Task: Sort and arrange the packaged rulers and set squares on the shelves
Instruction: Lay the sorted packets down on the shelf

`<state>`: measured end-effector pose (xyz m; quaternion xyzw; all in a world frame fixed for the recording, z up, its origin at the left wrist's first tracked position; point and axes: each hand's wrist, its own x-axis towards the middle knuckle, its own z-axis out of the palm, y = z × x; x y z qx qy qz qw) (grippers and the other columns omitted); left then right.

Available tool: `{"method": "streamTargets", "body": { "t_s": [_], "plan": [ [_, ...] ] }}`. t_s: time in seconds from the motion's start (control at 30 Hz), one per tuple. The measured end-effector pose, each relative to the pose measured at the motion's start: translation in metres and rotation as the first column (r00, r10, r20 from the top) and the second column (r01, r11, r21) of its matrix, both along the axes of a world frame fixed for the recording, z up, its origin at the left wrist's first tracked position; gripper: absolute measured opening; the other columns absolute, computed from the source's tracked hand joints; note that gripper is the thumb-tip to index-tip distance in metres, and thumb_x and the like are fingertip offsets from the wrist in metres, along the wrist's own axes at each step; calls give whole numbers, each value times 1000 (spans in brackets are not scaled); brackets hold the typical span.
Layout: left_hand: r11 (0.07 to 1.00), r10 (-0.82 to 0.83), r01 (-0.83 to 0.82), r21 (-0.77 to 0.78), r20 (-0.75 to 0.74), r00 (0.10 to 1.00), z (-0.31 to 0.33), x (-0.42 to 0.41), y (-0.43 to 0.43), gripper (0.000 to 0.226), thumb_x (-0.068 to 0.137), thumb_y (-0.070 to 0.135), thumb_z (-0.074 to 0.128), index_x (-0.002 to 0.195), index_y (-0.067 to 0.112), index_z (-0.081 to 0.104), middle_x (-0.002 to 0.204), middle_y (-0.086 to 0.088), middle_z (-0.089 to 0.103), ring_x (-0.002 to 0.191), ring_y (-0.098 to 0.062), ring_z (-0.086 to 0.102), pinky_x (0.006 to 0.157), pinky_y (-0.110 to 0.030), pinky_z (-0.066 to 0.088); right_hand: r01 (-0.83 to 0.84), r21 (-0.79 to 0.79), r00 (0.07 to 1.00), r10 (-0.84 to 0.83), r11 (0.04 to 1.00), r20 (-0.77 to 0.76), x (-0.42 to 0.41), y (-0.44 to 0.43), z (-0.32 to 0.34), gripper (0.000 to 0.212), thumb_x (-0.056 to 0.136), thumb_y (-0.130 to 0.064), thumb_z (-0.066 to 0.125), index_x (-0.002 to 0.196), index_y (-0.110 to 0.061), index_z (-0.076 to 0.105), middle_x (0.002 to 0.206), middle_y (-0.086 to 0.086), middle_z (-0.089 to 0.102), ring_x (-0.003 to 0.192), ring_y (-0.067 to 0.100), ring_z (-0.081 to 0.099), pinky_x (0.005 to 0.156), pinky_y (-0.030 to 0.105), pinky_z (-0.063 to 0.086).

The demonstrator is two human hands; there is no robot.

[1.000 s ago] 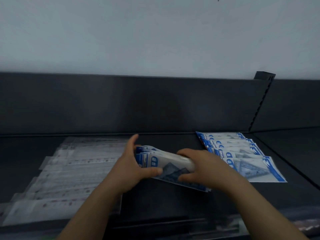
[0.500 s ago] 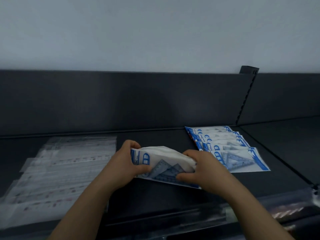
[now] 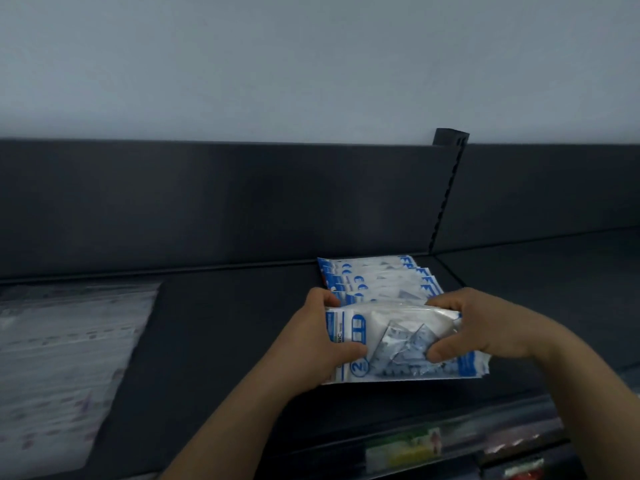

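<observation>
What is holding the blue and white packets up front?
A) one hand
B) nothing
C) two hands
C: the left hand and the right hand each grip one end of the bundle of set square packets.

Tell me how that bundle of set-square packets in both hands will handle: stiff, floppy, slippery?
Probably fairly stiff: the bundle spans flat between left hand and right hand, with triangles showing inside. Likely slippery: the wrappers are glossy and the lower right edges look fanned, so packets may slide apart.
</observation>
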<state>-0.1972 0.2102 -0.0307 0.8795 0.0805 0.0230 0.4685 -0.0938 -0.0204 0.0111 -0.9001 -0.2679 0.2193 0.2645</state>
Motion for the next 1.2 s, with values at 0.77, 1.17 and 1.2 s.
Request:
{"method": "streamTargets", "body": {
  "t_s": [0.77,1.17,1.2],
  "plan": [
    [736,153,-1,677,-164,975,-32,40,-87,68,95,63,22,152,37,-6,161,10,-14,146,-12,-20,118,-49,-11,-386,-308,835,472,869,284,54,-18,-55,93,78,-80,32,151,-39,-8,159,-7,-19,145,9,-22,120,39,-10],
    [801,165,-40,597,-156,974,-40,7,-86,113,52,94,-7,147,36,-24,155,9,-31,142,-13,-29,118,-45,-13,-200,-176,849,260,964,460,28,-47,-66,95,68,-87,-3,151,-40,-6,158,-11,-18,145,7,-21,121,39,-7],
    [831,201,-107,546,-114,973,-37,8,-84,120,52,98,4,149,33,-20,157,7,-26,145,-15,-24,120,-43,-7,-135,-85,882,159,987,443,33,-48,-64,95,70,-85,-1,152,-37,0,159,-12,-10,146,7,-13,121,36,-3]
  ]
}}
